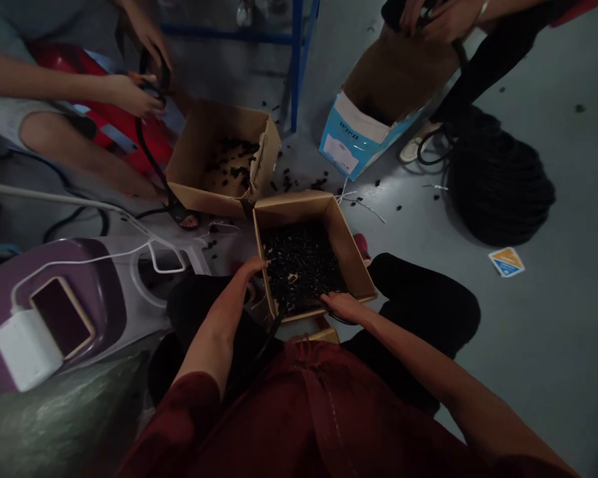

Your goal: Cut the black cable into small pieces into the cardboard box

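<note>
An open cardboard box [346,255] stands between my knees, with many small black pieces [303,255] inside and a pale scrap among them. My left hand [252,267] is closed on the box's left rim, its fingers partly hidden by the wall. Over the near right rim, my right hand [343,307] is closed, fingertips at the black pieces. A dark curved thing shows under that hand; what it is I cannot make out. A black cord [278,323] runs from the near left corner down to my lap.
Beyond stand a second cardboard box [184,169] and a blue-white carton [356,143], with co-workers' hands [134,96] [443,23] above them. Right lies a coil of black tubing [501,179]. Left, a purple stool [87,255] bears a phone [62,315] and white charger [27,348].
</note>
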### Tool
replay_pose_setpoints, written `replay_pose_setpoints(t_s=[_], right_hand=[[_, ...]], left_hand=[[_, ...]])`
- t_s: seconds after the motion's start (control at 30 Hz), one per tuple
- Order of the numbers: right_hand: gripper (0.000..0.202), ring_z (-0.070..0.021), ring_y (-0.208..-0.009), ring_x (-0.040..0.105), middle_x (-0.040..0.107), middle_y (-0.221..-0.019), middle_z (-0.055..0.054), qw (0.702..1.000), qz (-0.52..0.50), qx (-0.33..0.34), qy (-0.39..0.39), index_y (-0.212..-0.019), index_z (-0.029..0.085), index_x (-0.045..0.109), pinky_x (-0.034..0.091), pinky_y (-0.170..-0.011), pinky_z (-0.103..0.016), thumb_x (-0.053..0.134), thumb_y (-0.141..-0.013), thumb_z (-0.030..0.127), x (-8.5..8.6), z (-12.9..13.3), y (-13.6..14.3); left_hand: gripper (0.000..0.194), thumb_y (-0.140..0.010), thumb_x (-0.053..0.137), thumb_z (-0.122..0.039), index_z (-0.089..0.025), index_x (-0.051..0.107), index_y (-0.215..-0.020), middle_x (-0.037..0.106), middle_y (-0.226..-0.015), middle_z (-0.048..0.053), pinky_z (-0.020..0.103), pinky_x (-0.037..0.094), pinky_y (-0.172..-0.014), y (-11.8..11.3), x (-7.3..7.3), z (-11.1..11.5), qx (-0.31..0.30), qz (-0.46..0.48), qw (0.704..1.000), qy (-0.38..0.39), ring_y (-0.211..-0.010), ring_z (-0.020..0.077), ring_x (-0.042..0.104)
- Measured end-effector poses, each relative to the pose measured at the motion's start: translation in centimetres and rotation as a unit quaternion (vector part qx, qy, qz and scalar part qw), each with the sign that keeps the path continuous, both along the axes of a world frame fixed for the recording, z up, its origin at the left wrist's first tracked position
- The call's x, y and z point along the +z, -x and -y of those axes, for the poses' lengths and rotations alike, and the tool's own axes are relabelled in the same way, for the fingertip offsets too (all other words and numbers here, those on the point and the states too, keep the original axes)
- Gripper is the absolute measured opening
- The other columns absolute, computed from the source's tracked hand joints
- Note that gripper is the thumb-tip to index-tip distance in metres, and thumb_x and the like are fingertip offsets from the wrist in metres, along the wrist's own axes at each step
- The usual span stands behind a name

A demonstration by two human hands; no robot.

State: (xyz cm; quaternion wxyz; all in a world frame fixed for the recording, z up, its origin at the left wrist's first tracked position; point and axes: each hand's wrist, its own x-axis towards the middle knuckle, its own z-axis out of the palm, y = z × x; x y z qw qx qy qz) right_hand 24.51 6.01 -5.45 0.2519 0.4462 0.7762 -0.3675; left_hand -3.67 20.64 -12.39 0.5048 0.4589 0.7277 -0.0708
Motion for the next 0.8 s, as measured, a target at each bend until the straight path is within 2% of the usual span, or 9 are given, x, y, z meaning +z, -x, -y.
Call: replay_pose_setpoints(t_s=[0.1,0.3,0.37,0.47,0.63,0.73,0.8], right_hand=[[0.031,-0.0224,-0.084,0.06,0.06,-0.098,-0.013,0.999,-0.014,0.018,-0.031,-0.115,0.02,0.048,0.037,-0.065,-0.028,0.037,-0.086,0.017,1.7,-0.6,0.4],[0.026,-0.0199,-0.079,0.059,0.06,-0.095,-0.009,0.997,-0.042,0.017,-0.068,-0.11,0.022,0.049,0.032,-0.06,-0.026,0.039,-0.085,0.021,6.7,-4.0,1.4],[0.025,-0.0193,-0.079,0.058,0.06,-0.094,-0.009,0.997,-0.043,0.014,-0.069,-0.108,0.022,0.049,0.031,-0.06,-0.026,0.039,-0.085,0.021,8.2,-4.7,1.3],[0.025,-0.0184,-0.079,0.057,0.06,-0.094,-0.007,0.998,-0.039,0.014,-0.056,-0.108,0.023,0.049,0.03,-0.061,-0.025,0.037,-0.086,0.022,9.8,-4.2,0.6],[0.028,-0.0176,-0.082,0.056,0.06,-0.097,-0.006,0.998,-0.033,-0.028,-0.041,-0.112,0.023,0.048,0.03,-0.064,-0.025,0.039,-0.086,0.022,10.9,-2.0,-0.6],[0.029,-0.0175,-0.088,0.056,0.06,-0.101,-0.006,0.996,-0.062,-0.055,-0.027,-0.113,0.023,0.048,0.032,-0.069,-0.024,0.043,-0.084,0.023,10.9,-1.8,-0.8],[0.028,-0.0173,-0.092,0.055,0.061,-0.102,-0.005,0.993,-0.093,-0.072,-0.013,-0.111,0.022,0.049,0.032,-0.071,-0.023,0.044,-0.083,0.024,10.9,-2.3,-0.8]], left_hand=[[0.014,-0.063,0.064,-0.021,-0.008,0.062,-0.066,0.056,-0.06,0.006,0.022,0.037,-0.054,0.0,0.0,-0.8,0.008,-0.018,1.0,-0.018,-0.065,0.0165,0.055],[0.028,-0.072,0.058,-0.03,-0.004,0.063,-0.084,0.062,-0.073,0.011,0.024,0.04,-0.056,0.4,1.1,-3.9,0.023,-0.025,0.998,-0.048,-0.07,0.0178,0.058],[0.032,-0.073,0.057,-0.033,-0.005,0.064,-0.087,0.063,-0.075,0.01,0.022,0.04,-0.055,0.2,1.6,-4.3,0.009,-0.016,0.999,-0.051,-0.071,0.0168,0.058],[0.034,-0.073,0.055,-0.037,-0.008,0.065,-0.089,0.064,-0.079,0.008,0.02,0.04,-0.054,-0.6,2.6,-4.3,-0.038,-0.006,0.998,-0.051,-0.07,0.0149,0.059],[0.033,-0.072,0.052,-0.032,-0.008,0.067,-0.089,0.067,-0.084,0.011,0.02,0.043,-0.06,-2.4,4.4,-4.7,-0.158,-0.019,0.986,-0.057,-0.075,0.0175,0.063],[0.034,-0.07,0.053,-0.03,-0.005,0.068,-0.088,0.067,-0.085,0.018,0.022,0.045,-0.068,-2.8,5.4,-5.8,-0.218,-0.053,0.972,-0.069,-0.084,0.0227,0.064],[0.035,-0.07,0.052,-0.03,-0.004,0.069,-0.087,0.067,-0.081,0.02,0.023,0.046,-0.068,-2.7,5.9,-6.5,-0.25,-0.07,0.963,-0.074,-0.082,0.0242,0.065]])
